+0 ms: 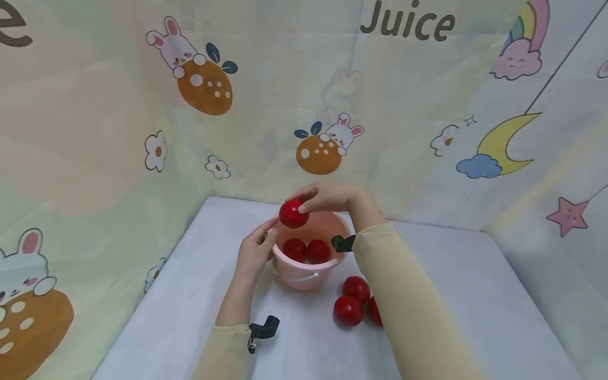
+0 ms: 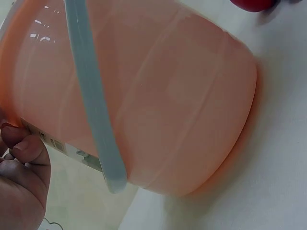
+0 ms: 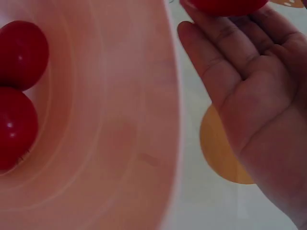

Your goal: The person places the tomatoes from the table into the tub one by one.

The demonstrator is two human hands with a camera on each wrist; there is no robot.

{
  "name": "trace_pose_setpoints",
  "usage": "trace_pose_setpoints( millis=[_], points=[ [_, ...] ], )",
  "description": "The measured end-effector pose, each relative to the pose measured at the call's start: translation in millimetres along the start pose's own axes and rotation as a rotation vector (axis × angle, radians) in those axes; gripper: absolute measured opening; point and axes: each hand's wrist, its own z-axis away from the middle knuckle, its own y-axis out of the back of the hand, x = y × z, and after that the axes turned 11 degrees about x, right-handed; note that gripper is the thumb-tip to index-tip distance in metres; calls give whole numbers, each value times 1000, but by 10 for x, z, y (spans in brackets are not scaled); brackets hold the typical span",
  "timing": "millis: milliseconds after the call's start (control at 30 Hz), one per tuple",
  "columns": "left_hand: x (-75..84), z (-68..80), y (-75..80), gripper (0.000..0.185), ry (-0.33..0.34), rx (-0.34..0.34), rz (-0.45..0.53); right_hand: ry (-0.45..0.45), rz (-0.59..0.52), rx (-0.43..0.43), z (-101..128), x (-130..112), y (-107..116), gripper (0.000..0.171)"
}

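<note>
A peach-pink bucket (image 1: 296, 265) stands upright on the table, with two glossy red balls (image 1: 319, 252) at its bottom. My left hand (image 1: 253, 253) pinches the bucket's rim on the left side; in the left wrist view its curled fingers (image 2: 31, 149) show at the rim. Above the bucket's far left part, my right hand (image 1: 328, 196) grips another red ball (image 1: 293, 214) between thumb and fingers. The right wrist view shows the palm beyond the rim and only the lower edge of that held ball (image 3: 225, 5).
Several more red balls (image 1: 349, 311) lie grouped on the white table (image 1: 294, 338) just in front of the bucket, one partly hidden by my right sleeve (image 1: 408, 295). The bucket's pale handle (image 2: 93, 91) hangs down its near side. A printed cloth wall (image 1: 266, 95) encloses the table.
</note>
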Motion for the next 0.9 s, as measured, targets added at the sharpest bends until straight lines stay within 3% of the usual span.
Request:
trace_pose_setpoints(
  millis=[167,367,567,900],
  points=[
    [9,3,-7,31,20,-1,-5,-97,31,-18,-68,106,-91,45],
    [5,-4,3,32,-21,7,22,-147,72,-89,-167,172,-226,48],
    [11,-12,1,31,-16,13,9,-205,0,-144,-257,254,-343,47],
    [-11,-9,-16,30,-9,11,-2,-280,-48,-85,-274,355,-501,40]
  ],
)
